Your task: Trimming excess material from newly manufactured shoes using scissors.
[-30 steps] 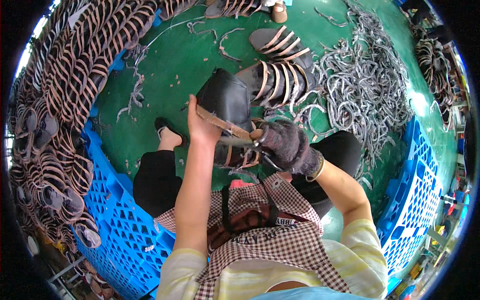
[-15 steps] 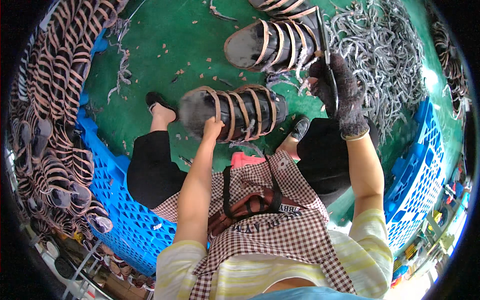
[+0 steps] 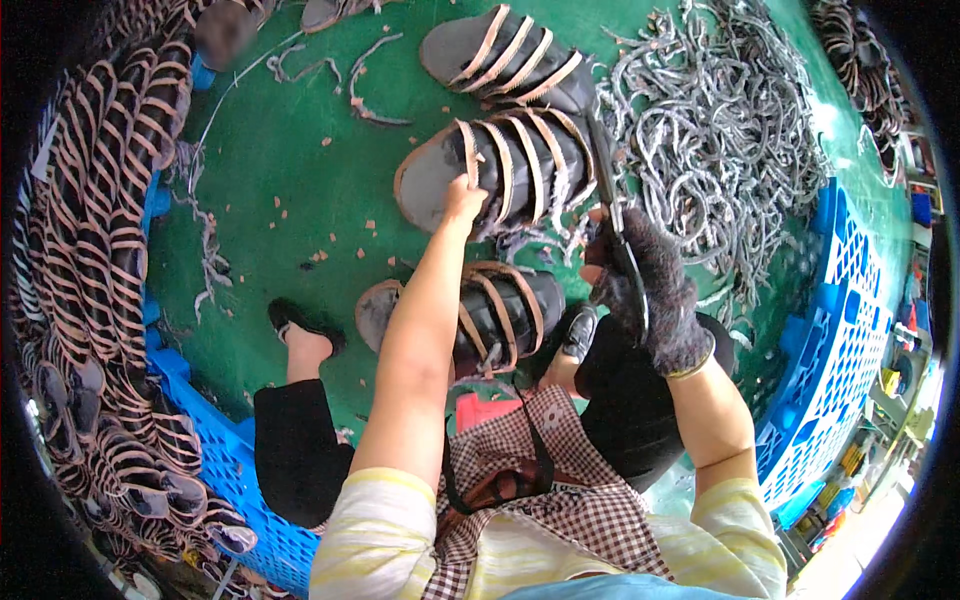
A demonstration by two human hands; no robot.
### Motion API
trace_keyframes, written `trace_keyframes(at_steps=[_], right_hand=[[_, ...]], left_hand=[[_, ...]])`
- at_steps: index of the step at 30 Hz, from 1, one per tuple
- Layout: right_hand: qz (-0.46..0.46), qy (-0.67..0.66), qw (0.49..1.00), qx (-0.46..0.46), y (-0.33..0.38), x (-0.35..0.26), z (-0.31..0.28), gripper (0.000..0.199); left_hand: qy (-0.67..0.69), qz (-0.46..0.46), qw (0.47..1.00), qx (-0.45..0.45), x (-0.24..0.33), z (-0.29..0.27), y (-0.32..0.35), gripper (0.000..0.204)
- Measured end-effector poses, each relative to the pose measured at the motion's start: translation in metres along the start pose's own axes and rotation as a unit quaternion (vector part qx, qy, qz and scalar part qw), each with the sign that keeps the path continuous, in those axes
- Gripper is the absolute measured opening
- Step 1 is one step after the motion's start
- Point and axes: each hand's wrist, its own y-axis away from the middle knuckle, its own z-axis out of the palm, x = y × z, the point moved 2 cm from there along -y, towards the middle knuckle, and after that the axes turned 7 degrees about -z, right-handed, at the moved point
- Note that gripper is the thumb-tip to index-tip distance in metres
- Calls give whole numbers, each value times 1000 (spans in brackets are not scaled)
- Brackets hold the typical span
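Note:
Several nested stacks of black sandal-like shoe pieces with tan-edged bands lie on the green floor in front of me. My left hand (image 3: 464, 202) reaches forward, its fingers closed at the front band of the middle stack (image 3: 515, 175). Beyond it sits another stack (image 3: 505, 60); a nearer stack (image 3: 510, 315) lies partly behind my left forearm. On my right hand (image 3: 655, 295) is a dark knitted glove with bare fingertips. That hand grips a long, narrow dark metal tool (image 3: 622, 240) with a curved handle. The tool's far end is beside the middle stack's right end.
A large heap of grey fuzzy strips (image 3: 715, 140) covers the floor at the right. Blue plastic pallets (image 3: 825, 350) stand on both sides. Many banded stacks (image 3: 110, 190) are piled along the left. Small tan scraps lie scattered over the green floor (image 3: 300, 170).
My left hand has left the nearest stack and gone forward to the middle one. My right hand has moved slightly left and nearer with the tool. The whole view has shifted forward.

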Motion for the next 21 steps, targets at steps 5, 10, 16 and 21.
trace_keyframes(at_steps=[5,10,16,21], right_hand=[[-90,190,978,-7,5,19,-6,49],[-368,304,878,-37,16,-44,38,44],[-365,320,869,100,54,-99,18,37],[-307,370,868,124,109,-106,-20,44]], left_hand=[[221,2,975,10,77,-33,97,19],[383,-5,924,6,174,-52,256,14],[308,147,918,-201,217,-60,345,18],[-187,586,767,184,236,-70,422,32]])
